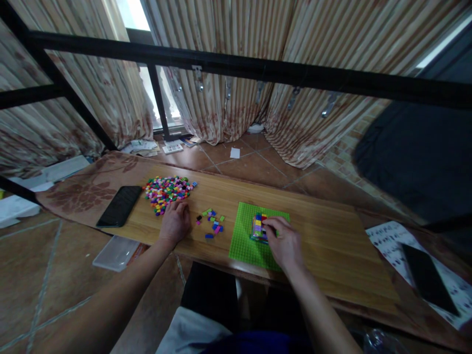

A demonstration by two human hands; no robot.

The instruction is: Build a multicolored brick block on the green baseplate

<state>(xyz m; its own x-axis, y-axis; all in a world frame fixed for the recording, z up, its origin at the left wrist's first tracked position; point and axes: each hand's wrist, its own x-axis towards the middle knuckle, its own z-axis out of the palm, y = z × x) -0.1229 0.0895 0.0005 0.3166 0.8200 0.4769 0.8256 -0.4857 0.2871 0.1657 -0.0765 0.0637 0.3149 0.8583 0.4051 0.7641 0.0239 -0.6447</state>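
Observation:
My left hand (175, 221) rests on the wooden board with its fingers curled, at the near edge of a heap of small coloured building bricks (167, 191). Whatever its fingertips may hold is hidden. My right hand (285, 241) is over a green studded baseplate (241, 243), thumb and forefinger pinched together at the right side of a small multicoloured brick build (258, 227). Yellow, blue, red and purple bricks show on that build. Anything between those fingertips is too small to make out. Several loose bricks (216, 226) lie between the heap and the baseplate.
A dark phone (120, 206) lies left of the heap. Below the board's left end is a clear plastic container (116, 253). Another dark phone (429, 278) sits on a printed sheet (387, 233) at right. A black metal rail (236, 64) crosses in front of curtains.

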